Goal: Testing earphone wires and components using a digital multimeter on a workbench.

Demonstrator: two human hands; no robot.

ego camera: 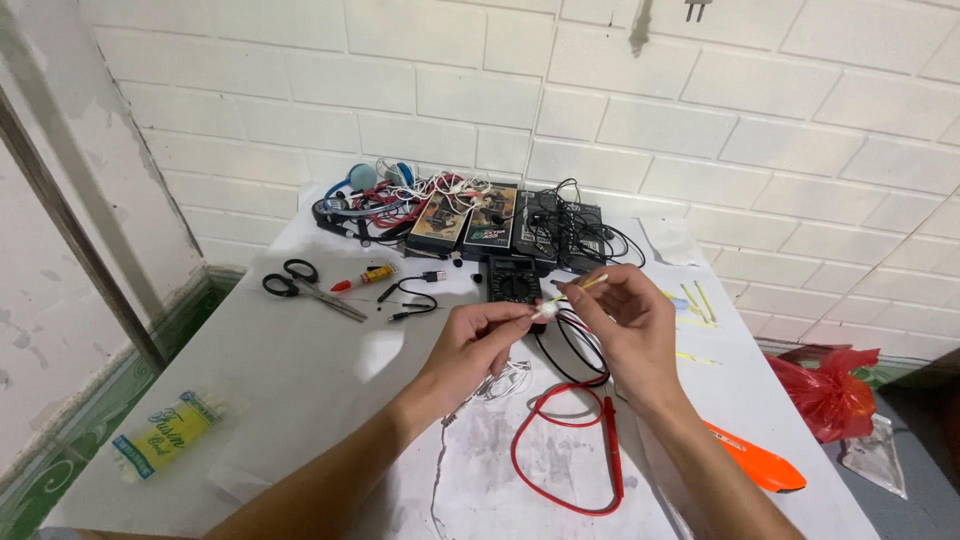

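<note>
Lower left of the frame, a flat clear packet [166, 434] with a yellow-and-blue label lies on the desk [300, 370]. At upper centre, by the wall, stand flat dark boxes [465, 220] with coloured picture fronts. At right, a red plastic bag [826, 390].

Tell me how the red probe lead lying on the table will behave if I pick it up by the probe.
The red probe lead lies in a loose loop, so the wire will probably hang floppy and trail. Its probe end looks rigid and thin, likely light. It could snag the black lead nearby.
</note>
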